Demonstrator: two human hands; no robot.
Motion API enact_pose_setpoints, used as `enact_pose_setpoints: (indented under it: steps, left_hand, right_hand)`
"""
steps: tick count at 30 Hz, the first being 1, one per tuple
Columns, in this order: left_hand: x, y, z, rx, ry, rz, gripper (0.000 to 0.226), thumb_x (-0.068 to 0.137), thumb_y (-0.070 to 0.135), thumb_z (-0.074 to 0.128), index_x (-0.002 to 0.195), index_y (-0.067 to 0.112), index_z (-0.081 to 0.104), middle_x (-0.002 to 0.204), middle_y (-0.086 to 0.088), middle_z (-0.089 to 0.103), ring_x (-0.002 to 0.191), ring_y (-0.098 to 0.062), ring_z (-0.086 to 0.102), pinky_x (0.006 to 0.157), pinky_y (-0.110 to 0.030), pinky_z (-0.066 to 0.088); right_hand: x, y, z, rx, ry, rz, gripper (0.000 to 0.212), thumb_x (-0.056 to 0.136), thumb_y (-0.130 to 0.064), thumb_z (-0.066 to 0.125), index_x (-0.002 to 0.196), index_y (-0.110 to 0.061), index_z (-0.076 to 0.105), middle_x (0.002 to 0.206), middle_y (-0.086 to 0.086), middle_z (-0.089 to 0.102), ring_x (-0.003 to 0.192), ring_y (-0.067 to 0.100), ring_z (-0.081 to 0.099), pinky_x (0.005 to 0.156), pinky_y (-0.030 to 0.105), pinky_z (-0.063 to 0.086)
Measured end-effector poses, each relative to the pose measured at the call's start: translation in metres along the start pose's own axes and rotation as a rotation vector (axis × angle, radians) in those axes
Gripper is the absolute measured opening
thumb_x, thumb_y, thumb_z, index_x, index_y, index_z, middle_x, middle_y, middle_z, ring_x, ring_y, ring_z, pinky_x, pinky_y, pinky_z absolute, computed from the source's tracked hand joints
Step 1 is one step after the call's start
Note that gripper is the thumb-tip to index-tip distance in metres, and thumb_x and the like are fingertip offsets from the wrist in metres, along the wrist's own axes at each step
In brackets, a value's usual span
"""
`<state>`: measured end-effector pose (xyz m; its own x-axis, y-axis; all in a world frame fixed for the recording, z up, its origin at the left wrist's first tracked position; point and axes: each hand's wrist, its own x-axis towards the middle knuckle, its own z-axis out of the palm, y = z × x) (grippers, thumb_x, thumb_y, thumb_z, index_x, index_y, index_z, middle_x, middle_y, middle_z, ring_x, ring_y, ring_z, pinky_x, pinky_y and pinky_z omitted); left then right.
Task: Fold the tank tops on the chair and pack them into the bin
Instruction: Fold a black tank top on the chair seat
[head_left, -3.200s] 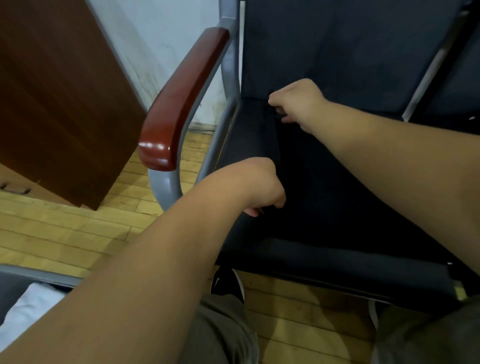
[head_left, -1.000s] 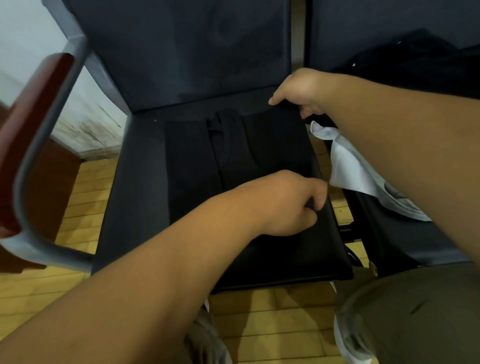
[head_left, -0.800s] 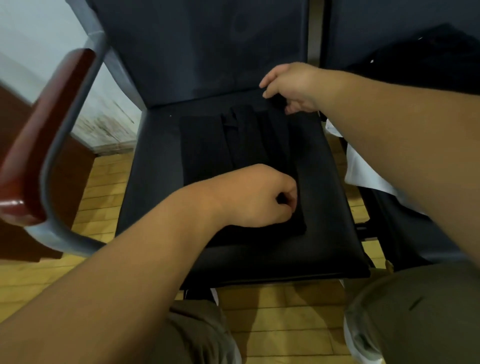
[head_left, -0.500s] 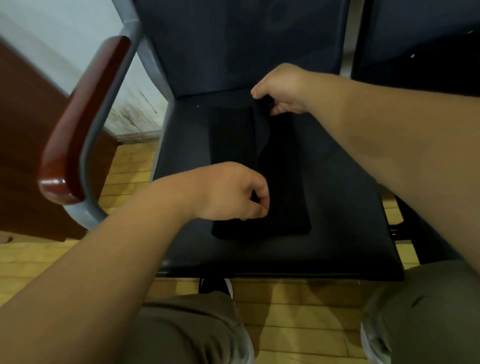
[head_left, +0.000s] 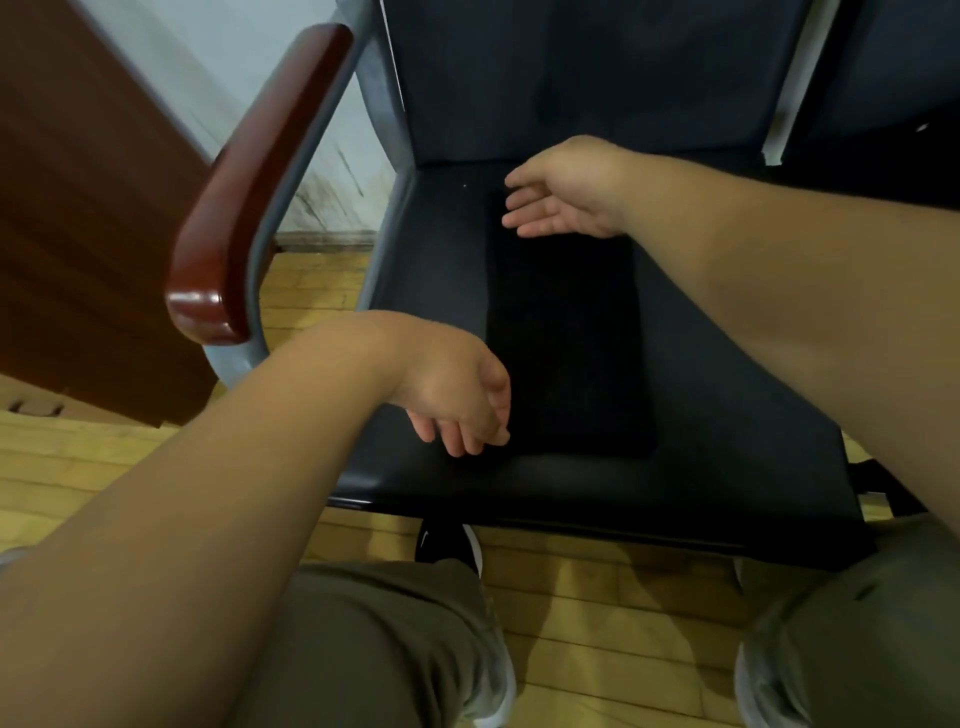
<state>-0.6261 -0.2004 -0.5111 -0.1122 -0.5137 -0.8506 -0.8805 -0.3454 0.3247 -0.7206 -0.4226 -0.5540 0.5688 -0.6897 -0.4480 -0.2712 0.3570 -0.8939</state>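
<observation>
The black tank top (head_left: 566, 343) is lying as a long, narrow folded strip down the middle of the chair (head_left: 727, 415) seat. The person is holding both hands loosely open by it, the right hand (head_left: 566, 192) over the far end and the left hand (head_left: 457, 400) just beside the near left corner, fingers (head_left: 467, 441) relaxed, slightly spread, gripping nothing. The cloth is looking light and limp, likely sagging open if lifted by one edge, so I would be pinching both far corners.
</observation>
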Motion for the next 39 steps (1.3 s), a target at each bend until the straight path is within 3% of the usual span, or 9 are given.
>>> enact_pose_setpoints:
  steps: [5,11,14,16,21,26,30,34,39]
  left_hand:
    - [0.000,0.004,0.000,-0.031,-0.022,-0.074,0.029,0.103,0.038,0.070,0.118,0.013,0.070,0.108,-0.002,0.080,0.104,-0.015,0.077,0.097,-0.037,0.062]
    - [0.000,0.008,0.000,-0.126,0.285,-0.053,0.030,0.104,0.038,0.068,0.108,0.008,0.071,0.094,-0.002,0.080,0.094,-0.018,0.078,0.083,-0.038,0.065]
    - [-0.005,0.006,0.003,-0.209,0.398,-0.039,0.027,0.104,0.036,0.068,0.109,0.010,0.070,0.095,-0.003,0.078,0.092,-0.018,0.078,0.074,-0.035,0.065]
    - [-0.009,0.005,0.007,-0.257,0.433,-0.045,0.026,0.104,0.035,0.069,0.109,0.010,0.069,0.099,-0.004,0.078,0.094,-0.019,0.078,0.076,-0.037,0.066]
    - [-0.015,0.003,0.019,-0.334,0.450,-0.090,0.033,0.102,0.038,0.071,0.112,0.007,0.068,0.107,-0.008,0.076,0.096,-0.020,0.078,0.084,-0.043,0.067]
    - [-0.008,0.002,0.030,-0.393,0.433,-0.135,0.039,0.101,0.040,0.072,0.119,0.006,0.064,0.115,-0.008,0.074,0.096,-0.021,0.078,0.085,-0.044,0.067]
    - [0.001,-0.002,0.036,-0.463,0.367,-0.159,0.041,0.100,0.038,0.075,0.124,0.011,0.058,0.120,-0.007,0.070,0.099,-0.023,0.078,0.089,-0.044,0.066]
    - [0.012,0.000,0.033,-0.416,0.373,-0.171,0.038,0.096,0.039,0.078,0.115,0.011,0.061,0.105,-0.007,0.072,0.090,-0.019,0.076,0.080,-0.036,0.063]
    - [0.020,0.009,0.029,-0.276,0.357,-0.251,0.034,0.094,0.038,0.080,0.103,0.010,0.065,0.079,-0.009,0.064,0.070,-0.022,0.057,0.062,-0.032,0.047]
  right_hand:
    - [-0.031,-0.002,-0.004,-0.150,0.034,-0.014,0.024,0.105,-0.020,0.063,0.124,-0.008,0.069,0.119,0.010,0.076,0.095,0.021,0.080,0.080,0.037,0.067]
    - [-0.096,-0.014,-0.015,-0.365,0.074,-0.042,0.020,0.102,-0.025,0.066,0.118,-0.017,0.074,0.107,0.001,0.081,0.095,0.020,0.080,0.081,0.040,0.066]
    - [-0.131,-0.016,-0.018,-0.489,0.084,-0.020,0.019,0.102,-0.026,0.064,0.116,-0.018,0.075,0.105,0.000,0.081,0.092,0.020,0.080,0.082,0.042,0.066]
    - [-0.155,-0.013,-0.019,-0.579,0.085,0.029,0.019,0.103,-0.028,0.063,0.115,-0.019,0.075,0.105,0.000,0.080,0.091,0.019,0.080,0.084,0.042,0.066]
    - [-0.199,0.009,-0.020,-0.652,0.061,0.265,0.024,0.106,-0.031,0.060,0.120,-0.015,0.070,0.115,0.006,0.077,0.097,0.023,0.077,0.082,0.041,0.064]
    - [-0.206,0.054,-0.016,-0.612,0.066,0.468,0.055,0.105,-0.037,0.062,0.150,-0.007,0.049,0.124,0.015,0.069,0.105,0.029,0.073,0.091,0.044,0.062]
    - [-0.197,0.067,-0.007,-0.690,0.146,0.455,0.051,0.101,-0.039,0.066,0.142,-0.010,0.055,0.116,0.009,0.069,0.101,0.025,0.073,0.092,0.043,0.063]
    - [-0.193,0.074,0.002,-0.648,0.119,0.511,0.056,0.100,-0.038,0.069,0.144,-0.009,0.051,0.106,0.010,0.066,0.094,0.025,0.071,0.089,0.042,0.062]
    - [-0.191,0.083,0.003,-0.678,0.146,0.518,0.045,0.099,-0.035,0.070,0.135,-0.013,0.055,0.109,0.004,0.068,0.093,0.018,0.072,0.095,0.040,0.060]
